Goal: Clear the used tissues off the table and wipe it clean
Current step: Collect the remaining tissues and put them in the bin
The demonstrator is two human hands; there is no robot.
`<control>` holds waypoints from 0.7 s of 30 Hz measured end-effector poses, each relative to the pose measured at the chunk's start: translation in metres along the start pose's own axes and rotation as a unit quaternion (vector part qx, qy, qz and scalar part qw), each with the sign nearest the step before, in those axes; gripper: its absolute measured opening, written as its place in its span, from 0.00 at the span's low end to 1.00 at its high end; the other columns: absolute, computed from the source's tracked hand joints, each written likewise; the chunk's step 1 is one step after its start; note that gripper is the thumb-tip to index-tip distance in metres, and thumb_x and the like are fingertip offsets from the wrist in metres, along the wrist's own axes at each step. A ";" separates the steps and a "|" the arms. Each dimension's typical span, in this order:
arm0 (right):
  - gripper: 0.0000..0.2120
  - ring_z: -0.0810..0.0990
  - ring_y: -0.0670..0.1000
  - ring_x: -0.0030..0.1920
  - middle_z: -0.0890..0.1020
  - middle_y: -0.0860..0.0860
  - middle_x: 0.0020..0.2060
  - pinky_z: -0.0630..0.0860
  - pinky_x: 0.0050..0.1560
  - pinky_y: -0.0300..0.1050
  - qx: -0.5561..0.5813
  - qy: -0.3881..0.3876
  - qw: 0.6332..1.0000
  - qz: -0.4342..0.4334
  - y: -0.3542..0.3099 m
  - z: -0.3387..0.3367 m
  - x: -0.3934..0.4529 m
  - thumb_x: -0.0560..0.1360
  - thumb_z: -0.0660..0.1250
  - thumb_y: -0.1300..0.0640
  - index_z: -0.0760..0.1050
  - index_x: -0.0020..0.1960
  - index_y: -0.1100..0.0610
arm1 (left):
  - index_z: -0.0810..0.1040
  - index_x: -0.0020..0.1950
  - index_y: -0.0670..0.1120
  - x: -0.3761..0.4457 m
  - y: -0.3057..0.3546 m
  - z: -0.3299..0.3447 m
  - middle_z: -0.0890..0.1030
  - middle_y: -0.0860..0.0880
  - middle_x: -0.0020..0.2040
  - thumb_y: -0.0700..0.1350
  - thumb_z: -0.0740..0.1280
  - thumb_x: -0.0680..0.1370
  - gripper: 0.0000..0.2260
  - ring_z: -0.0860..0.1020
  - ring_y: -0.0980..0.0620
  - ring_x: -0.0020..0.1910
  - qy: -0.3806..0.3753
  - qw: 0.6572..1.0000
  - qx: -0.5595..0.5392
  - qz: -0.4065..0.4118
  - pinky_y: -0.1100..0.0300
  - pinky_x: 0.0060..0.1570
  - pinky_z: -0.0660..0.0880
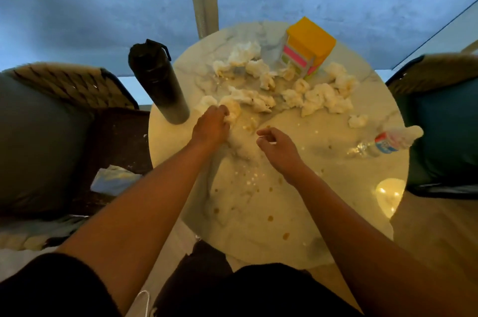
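Most crumpled white used tissues [261,89] still litter the round marble table [323,213], spotted and unwiped; the left hand [210,126] closes its grip on one, the right hand [278,147] hovers half-curled, empty.

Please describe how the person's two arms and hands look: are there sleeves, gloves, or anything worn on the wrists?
Both forearms are bare. The left hand and the right hand wear no gloves, and no watch, bracelet or ring can be seen. Short black sleeves cover only the upper arms, at the bottom of the picture.
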State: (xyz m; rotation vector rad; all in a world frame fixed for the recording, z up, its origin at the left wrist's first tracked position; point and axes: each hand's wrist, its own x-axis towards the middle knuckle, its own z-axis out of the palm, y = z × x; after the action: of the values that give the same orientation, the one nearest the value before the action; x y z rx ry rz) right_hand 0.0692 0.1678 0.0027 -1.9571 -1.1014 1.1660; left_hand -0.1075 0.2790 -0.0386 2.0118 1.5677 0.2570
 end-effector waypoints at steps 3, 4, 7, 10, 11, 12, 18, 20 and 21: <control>0.06 0.82 0.52 0.51 0.83 0.48 0.49 0.80 0.56 0.54 0.074 0.032 0.996 0.050 -0.011 0.019 -0.001 0.80 0.66 0.52 0.78 0.56 0.46 | 0.80 0.59 0.48 -0.004 -0.009 -0.009 0.80 0.47 0.55 0.47 0.68 0.80 0.09 0.80 0.48 0.51 0.027 0.996 -0.076 0.044 0.51 0.53 0.79; 0.08 0.83 0.53 0.51 0.83 0.49 0.50 0.80 0.55 0.53 0.113 0.039 0.990 0.071 -0.016 0.026 -0.002 0.81 0.66 0.52 0.78 0.60 0.48 | 0.81 0.58 0.49 -0.007 -0.009 -0.015 0.82 0.50 0.53 0.48 0.69 0.79 0.08 0.80 0.52 0.50 0.038 0.991 -0.116 0.052 0.58 0.52 0.79; 0.16 0.83 0.53 0.51 0.81 0.51 0.55 0.82 0.52 0.49 0.234 0.037 0.966 0.104 -0.033 0.042 -0.006 0.83 0.63 0.51 0.74 0.70 0.48 | 0.82 0.55 0.51 -0.026 -0.006 -0.031 0.83 0.56 0.50 0.49 0.72 0.78 0.07 0.80 0.61 0.46 0.017 0.971 -0.230 0.063 0.71 0.47 0.75; 0.14 0.82 0.49 0.44 0.82 0.52 0.51 0.84 0.53 0.50 0.306 0.035 0.948 0.085 -0.044 0.053 -0.011 0.83 0.65 0.53 0.76 0.68 0.50 | 0.83 0.54 0.53 -0.043 -0.010 -0.038 0.84 0.58 0.49 0.48 0.73 0.78 0.06 0.81 0.64 0.49 -0.022 0.958 -0.277 0.077 0.71 0.51 0.76; 0.12 0.82 0.49 0.44 0.82 0.53 0.50 0.84 0.51 0.48 0.301 0.043 0.950 0.069 -0.046 0.056 -0.012 0.83 0.66 0.55 0.79 0.65 0.51 | 0.83 0.54 0.54 -0.046 -0.011 -0.039 0.84 0.58 0.49 0.47 0.72 0.78 0.05 0.81 0.64 0.50 -0.033 0.956 -0.281 0.081 0.71 0.52 0.76; 0.10 0.83 0.50 0.46 0.83 0.54 0.50 0.83 0.50 0.47 0.287 0.057 0.955 0.051 -0.046 0.059 -0.013 0.82 0.67 0.56 0.81 0.62 0.51 | 0.82 0.55 0.54 -0.047 -0.012 -0.040 0.84 0.58 0.50 0.47 0.72 0.79 0.05 0.81 0.65 0.50 -0.043 0.955 -0.281 0.083 0.71 0.52 0.77; 0.07 0.83 0.51 0.47 0.84 0.56 0.50 0.80 0.42 0.40 0.233 0.146 0.961 0.035 -0.039 0.057 -0.020 0.79 0.70 0.60 0.84 0.53 0.51 | 0.78 0.62 0.52 -0.021 -0.038 -0.042 0.77 0.51 0.64 0.44 0.68 0.80 0.11 0.75 0.51 0.62 -0.020 0.987 -0.091 0.131 0.56 0.61 0.74; 0.07 0.83 0.50 0.44 0.83 0.55 0.50 0.80 0.43 0.40 0.232 0.152 0.960 0.035 -0.034 0.056 -0.022 0.79 0.70 0.61 0.84 0.53 0.51 | 0.76 0.67 0.51 -0.005 -0.049 -0.038 0.72 0.46 0.69 0.44 0.68 0.79 0.16 0.72 0.44 0.66 -0.059 0.990 0.027 0.127 0.51 0.62 0.74; 0.07 0.83 0.49 0.43 0.83 0.55 0.49 0.80 0.44 0.41 0.235 0.154 0.959 0.034 -0.033 0.057 -0.024 0.79 0.70 0.61 0.84 0.53 0.51 | 0.74 0.68 0.51 -0.001 -0.053 -0.035 0.71 0.45 0.69 0.44 0.67 0.80 0.17 0.72 0.42 0.65 -0.085 0.988 0.060 0.110 0.49 0.61 0.75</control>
State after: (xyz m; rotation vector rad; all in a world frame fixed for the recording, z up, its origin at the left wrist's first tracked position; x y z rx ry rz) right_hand 0.0003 0.1669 0.0140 -1.7303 -0.5374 1.0010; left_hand -0.1686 0.2975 -0.0386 2.2398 1.2849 0.0744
